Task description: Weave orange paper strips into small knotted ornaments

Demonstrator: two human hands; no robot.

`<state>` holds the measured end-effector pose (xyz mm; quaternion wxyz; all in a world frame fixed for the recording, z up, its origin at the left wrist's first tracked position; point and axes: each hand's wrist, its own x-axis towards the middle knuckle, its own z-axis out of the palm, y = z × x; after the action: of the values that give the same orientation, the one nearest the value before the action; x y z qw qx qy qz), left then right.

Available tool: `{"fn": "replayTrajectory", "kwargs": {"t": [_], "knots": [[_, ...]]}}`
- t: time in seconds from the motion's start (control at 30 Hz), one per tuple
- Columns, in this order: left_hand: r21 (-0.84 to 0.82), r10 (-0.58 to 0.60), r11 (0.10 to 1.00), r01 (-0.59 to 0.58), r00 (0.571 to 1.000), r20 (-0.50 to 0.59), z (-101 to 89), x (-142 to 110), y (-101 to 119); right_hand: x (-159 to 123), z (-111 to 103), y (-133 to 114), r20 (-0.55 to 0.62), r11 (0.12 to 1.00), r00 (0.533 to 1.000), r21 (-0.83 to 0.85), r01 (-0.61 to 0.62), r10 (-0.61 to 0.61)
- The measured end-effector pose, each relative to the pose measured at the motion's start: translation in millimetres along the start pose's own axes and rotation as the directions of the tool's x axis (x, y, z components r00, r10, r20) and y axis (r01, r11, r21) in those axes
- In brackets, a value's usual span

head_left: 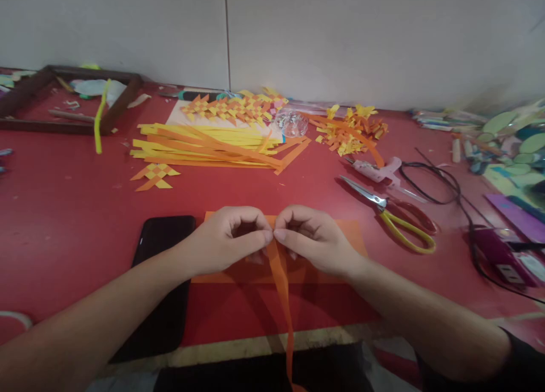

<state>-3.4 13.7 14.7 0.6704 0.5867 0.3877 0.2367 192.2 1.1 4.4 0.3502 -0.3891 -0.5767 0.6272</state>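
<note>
Between my two hands hangs a long orange paper strip (280,284), pinched at its upper end and trailing down past the table's front edge. My left hand (232,238) is closed with thumb and fingertip together on the strip. Close beside it, my right hand (313,238) pinches the same end, the two thumbs almost touching. Under both hands lies a flat orange paper sheet (336,272). The fingers behind the thumbs are partly hidden. A black phone (166,301) lies beneath my left forearm.
Yellow and orange strips (204,145) lie ahead, near a woven paper fish shape (155,176) and several more woven pieces (234,109). Scissors (387,210), a pink glue gun (378,170) and its black cord (457,193) lie right. A dark wooden frame (46,125) is far left.
</note>
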Motion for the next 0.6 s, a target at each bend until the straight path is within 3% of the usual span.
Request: {"fn": "replayTrajectory", "kwargs": {"t": [0.2, 0.43, 0.6], "knots": [[0.025, 0.043, 0.999, -0.042, 0.999, -0.020, -1.5, 0.9, -1.0, -1.2, 2.7, 4.8, -0.051, 0.985, 0.990, -0.115, 0.127, -0.133], [-0.016, 0.060, 0.998, -0.060, 0.998, -0.009, -1.3, 0.9, -2.1, -2.6, 3.0, 4.6, -0.083, 0.972, 0.985, -0.195, 0.131, -0.149], [-0.008, 0.064, 0.998, -0.064, 0.998, -0.019, -1.1, 0.6, -1.4, -1.0, 3.0, 3.3, -0.071, 0.973, 0.981, -0.158, 0.169, -0.182]]}}
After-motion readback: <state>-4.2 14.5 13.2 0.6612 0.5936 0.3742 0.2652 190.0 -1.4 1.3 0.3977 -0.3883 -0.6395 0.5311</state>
